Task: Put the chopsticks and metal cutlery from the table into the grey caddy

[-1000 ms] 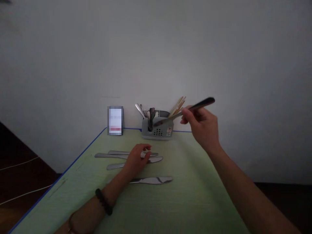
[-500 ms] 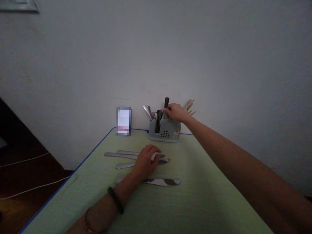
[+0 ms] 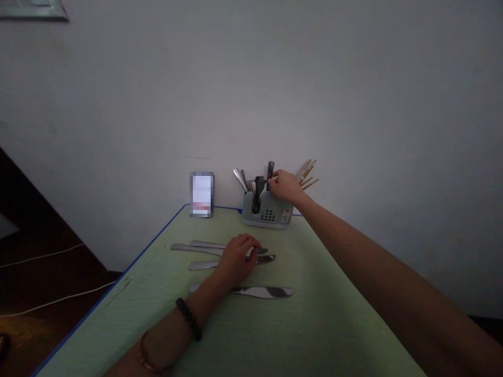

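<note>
While the right hand [image 3: 286, 187] pinches a knife [image 3: 270, 173] upright into the holder [image 3: 267, 212], handle up. Left hand [image 3: 236, 256] rests curled over knives [image 3: 204, 247] on the table [image 3: 314, 314], steadying them.

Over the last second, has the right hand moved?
Yes. The right hand has gone from raised to the right of the cutlery holder down onto it, its knife now standing inside.

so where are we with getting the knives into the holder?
One dark-handled knife stands in the grey cutlery holder, and the right hand rests on it at the holder's rim. The left hand lies over the table knives. Four knives, including the nearest one, lie flat on the green table.
</note>
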